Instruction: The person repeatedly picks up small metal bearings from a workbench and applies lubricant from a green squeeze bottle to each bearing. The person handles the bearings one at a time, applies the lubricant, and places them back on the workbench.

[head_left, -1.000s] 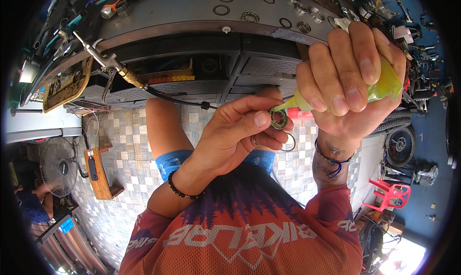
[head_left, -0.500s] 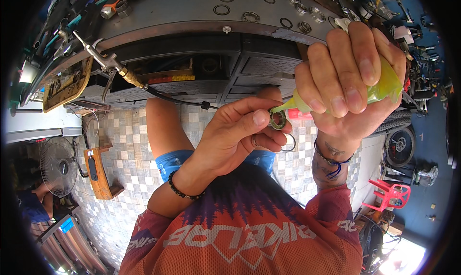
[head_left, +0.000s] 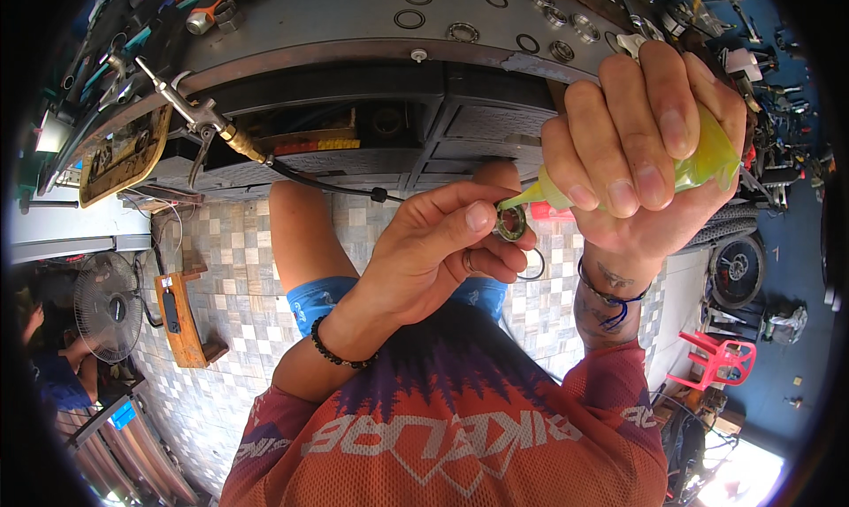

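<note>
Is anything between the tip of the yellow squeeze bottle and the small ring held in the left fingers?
Nothing visible. The right hand grips the yellow squeeze bottle, and its tip sits right at the small metal ring pinched by the left hand. The left fingers hold the ring's edges, leaving its face open.

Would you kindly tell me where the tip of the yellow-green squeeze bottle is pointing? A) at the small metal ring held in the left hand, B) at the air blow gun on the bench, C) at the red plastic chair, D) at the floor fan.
A: the right hand grips the yellow-green squeeze bottle, whose nozzle meets the small metal ring pinched by the left hand.
</note>
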Tool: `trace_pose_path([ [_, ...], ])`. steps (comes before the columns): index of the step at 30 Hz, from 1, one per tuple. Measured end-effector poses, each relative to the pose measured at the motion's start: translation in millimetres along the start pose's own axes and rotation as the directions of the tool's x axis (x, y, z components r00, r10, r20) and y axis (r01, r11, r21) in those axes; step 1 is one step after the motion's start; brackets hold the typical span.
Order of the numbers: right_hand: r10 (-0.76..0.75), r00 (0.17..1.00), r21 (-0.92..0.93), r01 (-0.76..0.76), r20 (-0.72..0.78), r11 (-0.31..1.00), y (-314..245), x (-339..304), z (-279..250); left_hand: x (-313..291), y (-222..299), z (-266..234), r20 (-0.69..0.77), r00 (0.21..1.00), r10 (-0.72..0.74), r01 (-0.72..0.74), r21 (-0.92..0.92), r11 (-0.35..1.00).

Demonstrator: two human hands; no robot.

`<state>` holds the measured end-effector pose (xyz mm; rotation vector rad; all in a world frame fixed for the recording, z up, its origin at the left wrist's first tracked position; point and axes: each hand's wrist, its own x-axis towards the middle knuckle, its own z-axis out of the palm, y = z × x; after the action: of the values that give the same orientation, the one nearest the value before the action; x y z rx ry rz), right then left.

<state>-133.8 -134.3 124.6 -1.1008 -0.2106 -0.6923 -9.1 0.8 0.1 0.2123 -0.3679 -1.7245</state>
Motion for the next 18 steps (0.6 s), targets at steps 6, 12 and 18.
trace_pose_path([
  [6,0.008,1.0,0.006,-0.008,-0.008,1.0,-0.6,-0.3,1.0,0.3,-0.6,-1.0,0.001,1.0,-0.002,0.002,-0.001,1.0],
  [12,0.018,1.0,0.015,-0.017,-0.017,1.0,-0.9,0.0,2.4,0.2,-1.1,-1.9,-0.004,1.0,-0.005,0.005,-0.002,1.0],
  [18,0.023,1.0,0.021,-0.023,-0.008,1.0,-0.8,-0.4,2.1,0.7,-1.4,-2.8,-0.004,1.0,-0.006,0.006,0.0,1.0],
])
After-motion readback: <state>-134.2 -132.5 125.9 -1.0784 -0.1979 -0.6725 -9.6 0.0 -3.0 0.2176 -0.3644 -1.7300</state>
